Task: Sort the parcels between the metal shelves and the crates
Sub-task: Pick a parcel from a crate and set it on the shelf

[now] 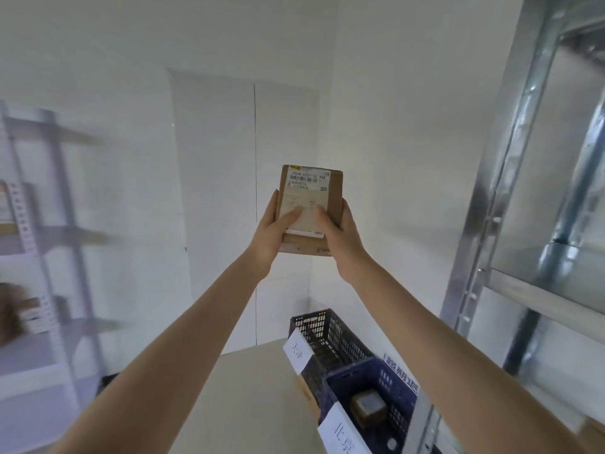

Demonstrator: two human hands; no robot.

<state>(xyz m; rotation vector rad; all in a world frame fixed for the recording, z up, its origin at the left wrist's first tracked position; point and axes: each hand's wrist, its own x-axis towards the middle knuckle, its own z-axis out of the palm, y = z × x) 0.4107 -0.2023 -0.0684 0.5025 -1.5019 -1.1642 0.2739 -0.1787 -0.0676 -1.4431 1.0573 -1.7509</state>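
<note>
- A metal shelf unit (510,178) is seen at the right edge; a second, blurred shelf unit (59,224) with brown parcels (16,311) is seen at the left.
- A pale counter (248,401) is seen below the raised arms.
- Two dark mesh crates are set on the counter, touching end to end: the far crate (330,335) with a white label, and the near crate (376,398), in which a small box (368,408) is held.
- A brown cardboard parcel (311,208) with a shipping label is held up in front of the white wall, well above the crates.
- The parcel's left side is gripped by the left hand (278,231), thumb on the label.
- Its right side is gripped by the right hand (337,231).
</note>
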